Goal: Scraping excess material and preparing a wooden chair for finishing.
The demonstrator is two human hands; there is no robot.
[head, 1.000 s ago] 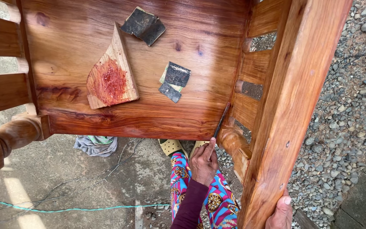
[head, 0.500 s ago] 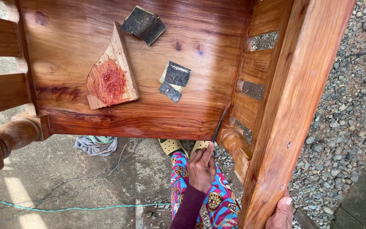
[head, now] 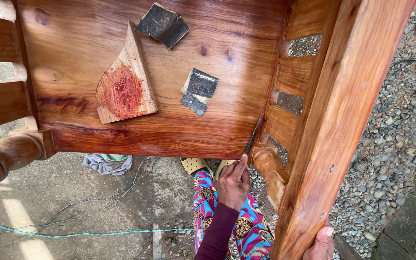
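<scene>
The left hand (head: 234,182) pinches a thin dark blade (head: 254,135), tip worked into the seam where the glossy reddish seat panel (head: 169,130) meets the slatted side rail (head: 285,103) of a wooden chair. The right hand (head: 321,243) closes around the chair's outer frame (head: 343,125), bracing it. Best judged: keep the blade flat along the joint with light pressure, sparing the varnish. The panel shines, warm and streaky; a wedge-shaped offcut (head: 123,89) stained red and dark sandpaper scraps (head: 198,89) lie on it.
</scene>
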